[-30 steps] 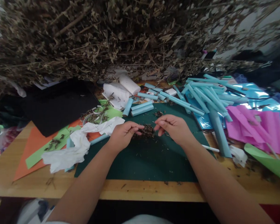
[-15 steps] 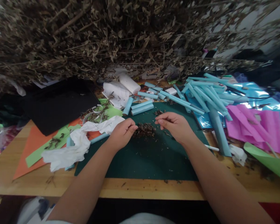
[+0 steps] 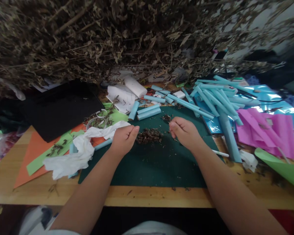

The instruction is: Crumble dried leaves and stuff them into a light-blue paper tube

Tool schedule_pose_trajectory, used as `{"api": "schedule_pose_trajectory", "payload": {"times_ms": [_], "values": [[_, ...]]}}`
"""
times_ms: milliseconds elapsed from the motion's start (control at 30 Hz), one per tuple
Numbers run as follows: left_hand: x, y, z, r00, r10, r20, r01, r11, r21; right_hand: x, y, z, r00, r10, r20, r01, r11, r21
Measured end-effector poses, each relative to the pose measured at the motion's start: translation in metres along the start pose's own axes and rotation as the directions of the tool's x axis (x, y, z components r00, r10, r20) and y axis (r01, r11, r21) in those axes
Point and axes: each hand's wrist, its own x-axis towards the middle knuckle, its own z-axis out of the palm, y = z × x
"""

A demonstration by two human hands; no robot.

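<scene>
A heap of dried, crumbled leaves [image 3: 150,135] lies on the dark green mat [image 3: 147,169] between my hands. My left hand [image 3: 124,138] is closed at the heap's left edge, thumb against the curled fingers; whatever it holds is hidden. To the right of the heap, my right hand [image 3: 183,131] is also closed, fingers bent toward the thumb, and I cannot make out anything inside it. A smaller clump of dried leaves [image 3: 166,117] sits just beyond my right hand. Behind the heap lie short blue paper rolls [image 3: 149,113].
Dried leafy branches [image 3: 127,36] overhang the table's back. Long blue rolls [image 3: 218,98] are piled at the right, near pink paper [image 3: 267,133]. Crumpled white tissue [image 3: 83,150], green paper strips [image 3: 46,155] and a black flat sheet [image 3: 63,107] lie left. A white pen [image 3: 220,153] rests right.
My hands have moved apart: the left slightly to the left, the right slightly to the right. The right hand's fingers have curled in more. More of the leaf heap shows.
</scene>
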Motion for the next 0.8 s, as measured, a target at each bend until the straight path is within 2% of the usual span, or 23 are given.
{"api": "schedule_pose_trajectory", "payload": {"times_ms": [100,200,300,433,667,733,800], "values": [[0.0012,-0.0015,0.0003,1.000,-0.006,0.024,0.006,1.000,0.020,0.0008,-0.0006,-0.0023,0.997,-0.060,-0.052,0.053,0.990,-0.134],[0.0036,-0.0016,0.0019,0.998,0.010,0.060,-0.010,1.000,0.010,0.0029,0.0009,-0.0025,0.995,-0.074,-0.071,0.061,0.982,-0.178],[0.0057,-0.0006,0.0036,0.997,0.010,0.072,-0.010,1.000,-0.005,0.0049,0.0036,-0.0010,0.998,-0.042,-0.053,0.036,0.993,-0.110],[0.0066,0.0009,0.0044,0.994,-0.058,0.093,0.059,0.998,-0.001,0.0049,0.0040,-0.0003,0.999,0.045,0.000,-0.045,0.999,0.020],[0.0055,0.0027,0.0061,0.976,-0.099,0.194,0.101,0.995,0.000,0.0049,0.0043,-0.0015,0.998,0.069,0.011,-0.069,0.980,0.187],[0.0054,0.0029,0.0068,0.974,-0.098,0.206,0.102,0.995,-0.008,0.0043,0.0057,-0.0017,0.995,0.096,0.013,-0.097,0.975,0.199],[0.0054,0.0033,0.0064,0.972,-0.100,0.211,0.102,0.995,-0.002,0.0033,0.0069,-0.0022,0.996,0.093,0.015,-0.094,0.986,0.140]]}}
